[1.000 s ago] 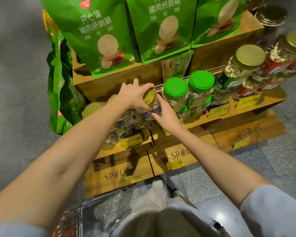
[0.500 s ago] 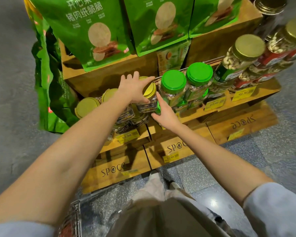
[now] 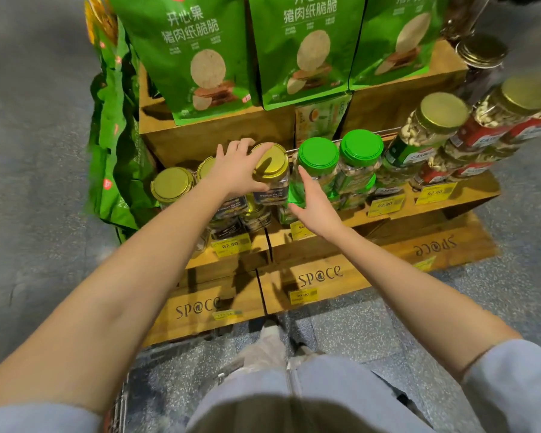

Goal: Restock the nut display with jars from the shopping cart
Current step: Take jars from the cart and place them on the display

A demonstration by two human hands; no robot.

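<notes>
- Gripping the gold lid from above, the left hand (image 3: 236, 170) has its fingers curled over the top of a Premium Nut Mix jar (image 3: 270, 182).
- That jar stands upright on the left half of the wooden display shelf (image 3: 469, 195). It sits on a lower layer of like jars (image 3: 253, 215), close to the shelf's front edge.
- The right hand (image 3: 314, 204) is released, its fingers straight and pointing up. It is just beside the held jar's right flank and in front of a green-lidded jar (image 3: 317, 156). Whether it touches either jar cannot be told.
- Two more gold-lidded nut mix jars (image 3: 172, 184) stand to the left of the held one, toward the shelf's left end.
- A second green-lidded jar (image 3: 361, 148) stands right of the first, and cashew jars (image 3: 444, 112) with gold lids lean toward the shelf's right end.
- Yellow price tags (image 3: 230, 245) hang along the shelf's front edge.
- Green snack bags (image 3: 197, 51) stand on the wooden box above the shelf.
- Wooden crates marked SP@CE (image 3: 319, 276) sit below on the floor.
</notes>
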